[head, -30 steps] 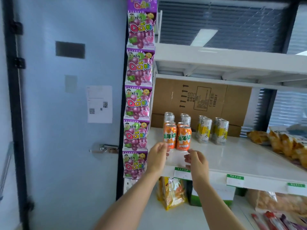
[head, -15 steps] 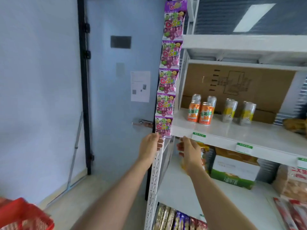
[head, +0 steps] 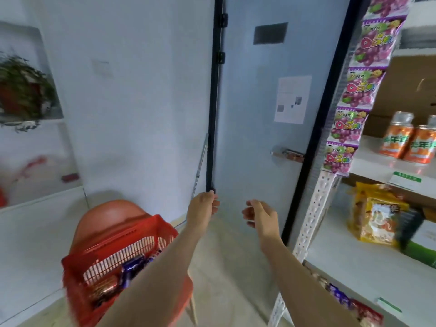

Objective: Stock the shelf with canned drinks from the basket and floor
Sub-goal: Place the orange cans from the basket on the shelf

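Left grip and right grip both hang in the air in front of the pale blue door. The arms are stretched forward and the fingers are loosely curled, holding nothing. The two grips are near each other but apart.

Below the left forearm sits the red basket, resting on an orange-red chair that stands on the floor. Inside the basket lie purple wrappers and a copper-coloured item, too blurred to tell whether it is a can. Neither grip touches the basket.

To the right stands the white shelf. Two orange cans stand upright side by side near its left front corner, well apart from both grips. A cardboard box fills the back of that level, and a green-edged price label is stuck on its front lip. A strip of purple sweet packets hangs down the shelf's left post.

On the level below, a yellow snack bag stands just beside a green box. The door carries a metal handle and a sheet of paper. Far left, a green plant shows only as a blur
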Demonstrator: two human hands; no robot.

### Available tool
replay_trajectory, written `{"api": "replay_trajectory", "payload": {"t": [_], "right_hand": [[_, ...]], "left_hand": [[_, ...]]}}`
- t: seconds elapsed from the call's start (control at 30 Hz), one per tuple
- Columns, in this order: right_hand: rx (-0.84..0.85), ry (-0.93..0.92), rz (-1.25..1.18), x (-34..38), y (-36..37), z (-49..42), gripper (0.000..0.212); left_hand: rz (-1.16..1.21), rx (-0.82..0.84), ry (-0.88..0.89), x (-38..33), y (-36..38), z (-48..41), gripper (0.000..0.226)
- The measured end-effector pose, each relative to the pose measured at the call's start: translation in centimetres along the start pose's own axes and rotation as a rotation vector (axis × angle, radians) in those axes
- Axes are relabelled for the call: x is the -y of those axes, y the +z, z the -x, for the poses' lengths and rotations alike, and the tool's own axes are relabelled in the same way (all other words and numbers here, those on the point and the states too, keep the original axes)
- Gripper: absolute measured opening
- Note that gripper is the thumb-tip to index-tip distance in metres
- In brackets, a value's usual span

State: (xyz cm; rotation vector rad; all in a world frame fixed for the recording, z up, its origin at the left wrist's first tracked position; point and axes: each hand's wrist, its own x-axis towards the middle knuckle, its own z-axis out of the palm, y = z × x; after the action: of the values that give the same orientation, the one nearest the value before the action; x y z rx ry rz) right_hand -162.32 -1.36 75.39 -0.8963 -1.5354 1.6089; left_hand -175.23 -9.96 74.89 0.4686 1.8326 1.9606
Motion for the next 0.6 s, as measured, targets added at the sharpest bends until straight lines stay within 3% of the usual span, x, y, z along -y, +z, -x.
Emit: {"api": "replay_trajectory", "payload": {"t": [0.37,0.6], "right_hand": [[0.216,0.148,-0.023,-9.2,22.5,4.0,0.025],[0.314,0.267,0.040,-15.1,29.8,3.6,0.023]], "left_hand": [[-0.191,-0.140,-0.063,5.2,-22.3,-4.4,0.025],[-0.212,-0.178,-0.160,10.9,-29.8,-6.9,0.030]]}}
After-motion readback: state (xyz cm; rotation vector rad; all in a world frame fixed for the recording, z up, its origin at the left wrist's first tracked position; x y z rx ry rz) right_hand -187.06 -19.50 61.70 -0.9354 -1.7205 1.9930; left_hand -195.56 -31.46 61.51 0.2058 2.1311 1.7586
